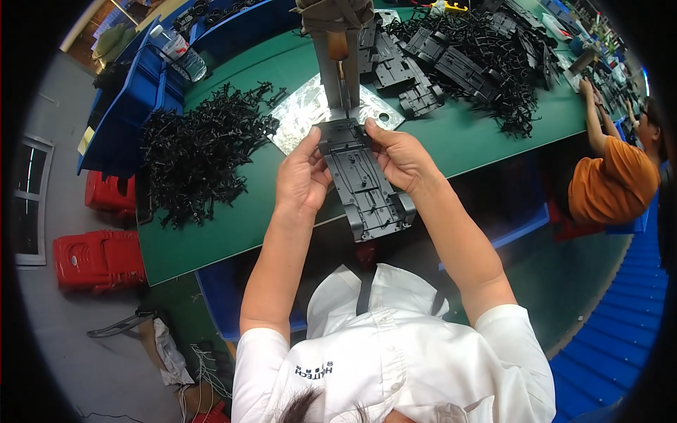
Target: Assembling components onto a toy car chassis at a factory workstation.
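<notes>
A long black plastic chassis plate [363,180] is held between my two hands, its far end under the tip of an upright press-like machine [343,67]. My left hand [303,173] grips the plate's left edge, thumb on top. On the opposite edge, near the far end, my right hand [402,155] closes on it the same way. The plate's near end hangs out past the table edge toward my body. Beneath the machine lies a shiny silver base plate [296,116] with a round hole at its right.
A heap of small black plastic parts [201,151] covers the green table [268,62] at left. More black chassis plates [451,67] and parts pile up at right. Blue bins [134,106] and a water bottle [180,55] stand far left. A co-worker in orange [613,180] sits at right.
</notes>
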`<state>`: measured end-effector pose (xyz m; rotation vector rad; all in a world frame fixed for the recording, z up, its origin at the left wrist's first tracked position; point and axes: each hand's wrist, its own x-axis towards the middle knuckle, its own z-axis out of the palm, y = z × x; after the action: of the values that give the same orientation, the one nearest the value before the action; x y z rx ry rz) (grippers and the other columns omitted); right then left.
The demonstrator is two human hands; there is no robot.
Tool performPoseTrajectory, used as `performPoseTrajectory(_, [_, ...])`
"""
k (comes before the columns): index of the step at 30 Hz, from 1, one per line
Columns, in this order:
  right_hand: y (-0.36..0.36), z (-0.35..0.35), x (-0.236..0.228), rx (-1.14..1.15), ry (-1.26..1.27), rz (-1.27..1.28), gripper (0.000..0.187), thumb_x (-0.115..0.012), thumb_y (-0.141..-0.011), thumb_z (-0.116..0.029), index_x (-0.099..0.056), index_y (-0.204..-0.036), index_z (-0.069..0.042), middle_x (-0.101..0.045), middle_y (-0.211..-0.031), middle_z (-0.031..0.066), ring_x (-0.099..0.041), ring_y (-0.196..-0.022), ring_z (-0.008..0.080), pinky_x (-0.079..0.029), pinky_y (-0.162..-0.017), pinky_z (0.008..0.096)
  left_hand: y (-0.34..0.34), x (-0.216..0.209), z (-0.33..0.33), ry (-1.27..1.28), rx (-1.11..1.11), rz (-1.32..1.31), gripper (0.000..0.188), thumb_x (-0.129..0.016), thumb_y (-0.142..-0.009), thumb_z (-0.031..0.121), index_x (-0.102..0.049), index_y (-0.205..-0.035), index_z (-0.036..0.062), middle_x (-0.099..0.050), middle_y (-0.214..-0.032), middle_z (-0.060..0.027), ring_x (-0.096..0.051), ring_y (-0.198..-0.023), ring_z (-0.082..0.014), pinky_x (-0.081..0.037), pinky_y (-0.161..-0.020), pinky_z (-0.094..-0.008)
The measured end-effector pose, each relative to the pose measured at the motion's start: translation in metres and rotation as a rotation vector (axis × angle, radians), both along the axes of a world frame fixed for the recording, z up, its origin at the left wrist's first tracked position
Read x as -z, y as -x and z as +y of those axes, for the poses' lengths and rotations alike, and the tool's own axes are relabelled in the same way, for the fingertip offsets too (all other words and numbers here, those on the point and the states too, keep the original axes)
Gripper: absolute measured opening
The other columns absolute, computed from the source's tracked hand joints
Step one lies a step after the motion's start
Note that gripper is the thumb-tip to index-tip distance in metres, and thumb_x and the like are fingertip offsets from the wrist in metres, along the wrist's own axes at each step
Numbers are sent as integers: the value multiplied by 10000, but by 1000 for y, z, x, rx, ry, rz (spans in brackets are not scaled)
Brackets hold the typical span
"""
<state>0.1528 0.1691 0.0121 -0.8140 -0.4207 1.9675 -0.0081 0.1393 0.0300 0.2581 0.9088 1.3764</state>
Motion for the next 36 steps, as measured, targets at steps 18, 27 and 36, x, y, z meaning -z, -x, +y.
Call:
performPoseTrajectory(18, [-16, -34, 1, -147, -69, -16, 248, -613, -883, -162, -590, -1002, 54, -631, -900, 93, -601, -776, 134, -532, -706, 259, 15, 7, -41, -90, 318, 17, 444, -642, -787, 170, -499, -1154, -33, -604, -1044, -125, -599, -936, -211, -511, -831, -368])
performPoseTrajectory(27, [-9, -53, 7, -244, -108, -39, 296, -603, -893, -193, -564, -1070, 42, -614, -896, 56, -595, -738, 91, -527, -654, 212, 28, 1, -72, -127, 382, 15, 541, -641, -739, 103, -426, -1218, -30, -574, -1095, -134, -601, -968, -232, -514, -853, -407])
performPoseTrajectory(36, [-43, -94, 28, -270, -226, 399, 784, -373, -914, -561, -305, -1327, 102, -456, -1261, 241, -490, -1165, 302, -423, -961, 407, 33, -3, -97, -130, 53, -40, 286, -597, -817, 86, -522, -1076, -12, -620, -1009, -121, -626, -906, -215, -532, -814, -387])
